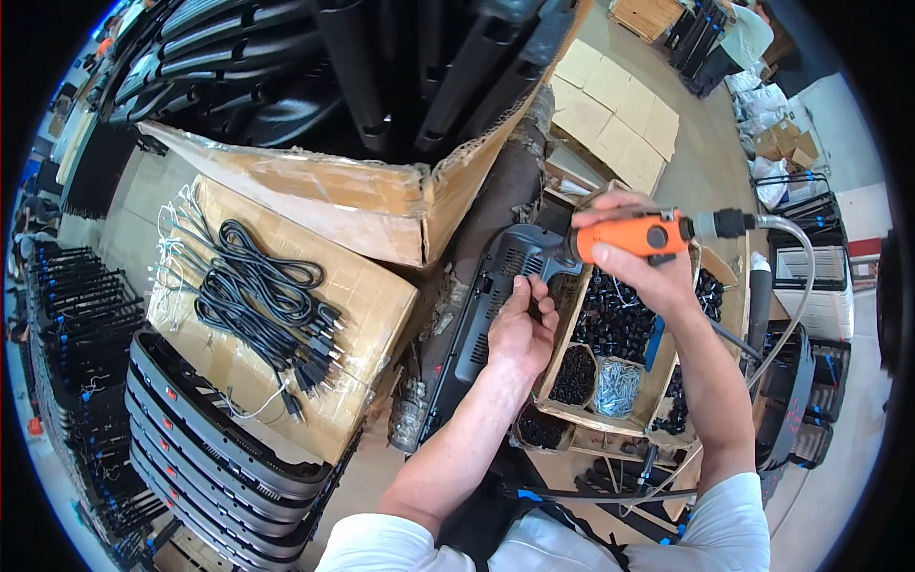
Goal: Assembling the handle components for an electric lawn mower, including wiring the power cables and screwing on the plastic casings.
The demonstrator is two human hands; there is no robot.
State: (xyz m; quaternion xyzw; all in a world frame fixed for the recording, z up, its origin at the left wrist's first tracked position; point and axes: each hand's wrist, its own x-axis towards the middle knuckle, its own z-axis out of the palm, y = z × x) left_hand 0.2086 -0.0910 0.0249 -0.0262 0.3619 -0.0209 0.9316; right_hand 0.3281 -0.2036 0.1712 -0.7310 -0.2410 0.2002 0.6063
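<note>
My right hand (658, 276) is wrapped round an orange air-powered driver (624, 236), held level over the far end of a long dark grey plastic housing (477, 329) with vent slots. A pale hose (805, 243) runs from the driver's right end. My left hand (524, 329) is closed, with curled fingers against the housing's right side just below the tool's head. What those fingers hold, if anything, is too small to tell. The driver's tip and the spot it points at are hidden.
To the right stands a divided parts box (562, 405) with black fittings (610, 319) and silver screws (618, 386). Coiled black power cords (257, 286) lie on a carton (381, 305) at left, behind stacked grey housings (224, 439). A big carton (362, 195) of black parts rises ahead.
</note>
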